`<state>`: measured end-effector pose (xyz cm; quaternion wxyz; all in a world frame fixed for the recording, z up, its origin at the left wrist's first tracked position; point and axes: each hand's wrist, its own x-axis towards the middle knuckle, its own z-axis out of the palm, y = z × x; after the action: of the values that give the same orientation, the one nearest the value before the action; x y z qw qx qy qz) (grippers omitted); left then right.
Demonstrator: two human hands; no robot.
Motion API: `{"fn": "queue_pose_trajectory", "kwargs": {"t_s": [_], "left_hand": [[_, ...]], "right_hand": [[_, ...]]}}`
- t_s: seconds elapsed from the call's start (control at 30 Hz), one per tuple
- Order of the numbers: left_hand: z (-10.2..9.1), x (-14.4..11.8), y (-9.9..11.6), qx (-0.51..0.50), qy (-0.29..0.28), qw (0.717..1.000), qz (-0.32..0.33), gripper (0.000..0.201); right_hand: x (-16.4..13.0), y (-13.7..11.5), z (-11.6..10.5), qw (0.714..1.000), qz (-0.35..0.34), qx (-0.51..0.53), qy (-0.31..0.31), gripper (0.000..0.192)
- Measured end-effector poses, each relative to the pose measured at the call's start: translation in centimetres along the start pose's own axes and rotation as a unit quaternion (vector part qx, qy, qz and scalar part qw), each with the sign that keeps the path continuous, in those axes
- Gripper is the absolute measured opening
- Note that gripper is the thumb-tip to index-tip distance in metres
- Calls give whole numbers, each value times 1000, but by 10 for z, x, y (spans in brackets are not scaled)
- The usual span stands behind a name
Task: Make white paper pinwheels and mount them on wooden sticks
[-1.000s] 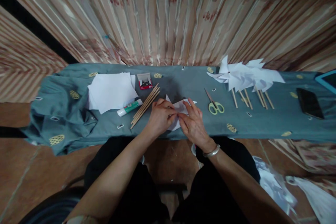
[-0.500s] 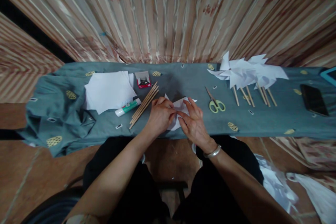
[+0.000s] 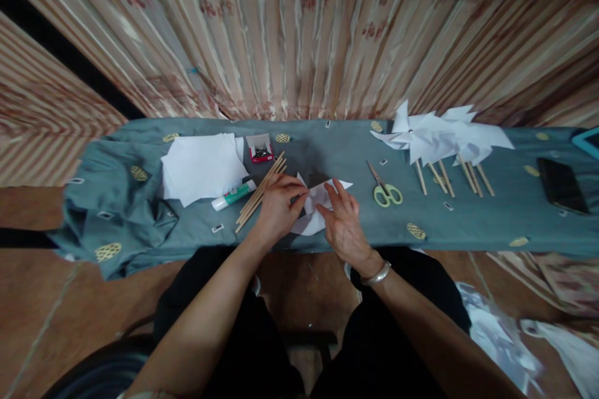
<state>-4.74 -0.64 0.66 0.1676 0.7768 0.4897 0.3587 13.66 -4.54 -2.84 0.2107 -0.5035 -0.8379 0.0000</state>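
Left hand point(image 3: 279, 207): left of the paper point(image 3: 312, 224), fingers bent, thumb near forefinger. Right hand point(image 3: 346, 224): paper's right side, fingers spread, back upward. Forearms point(image 3: 210, 305): two, extended toward paper.

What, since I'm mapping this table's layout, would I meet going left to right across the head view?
Paper stack → glue stick → red box → left hand → folded paper → right hand → scissors → paper pinwheels → dark phone.
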Motion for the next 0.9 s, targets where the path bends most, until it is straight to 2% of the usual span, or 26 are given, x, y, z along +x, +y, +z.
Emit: {"fn": "queue_pose_trajectory", "kwargs": {"t_s": [0.1,0.23,0.5,0.7,0.9], "left_hand": [[-5,-2,-5,-8,39,999,-10,13],[-12,-5,-6,-17,42,999,-23,15],[-15,-16,-7,-19,-20,999,-34,15],[-5,-27,-9,1,-85,992,-94,19],[1,-29,-7,5,-90,992,-90,21]], "right_hand": [[0,-1,2,1000,0,-7,-1,33],[0,-3,4,1000,-20,-11,-5,32],[2,-1,5,999,-49,-3,-9,32],[1,3,2,998,-54,0,-14,33],[-2,6,-2,999,-15,34,12,38]]}}
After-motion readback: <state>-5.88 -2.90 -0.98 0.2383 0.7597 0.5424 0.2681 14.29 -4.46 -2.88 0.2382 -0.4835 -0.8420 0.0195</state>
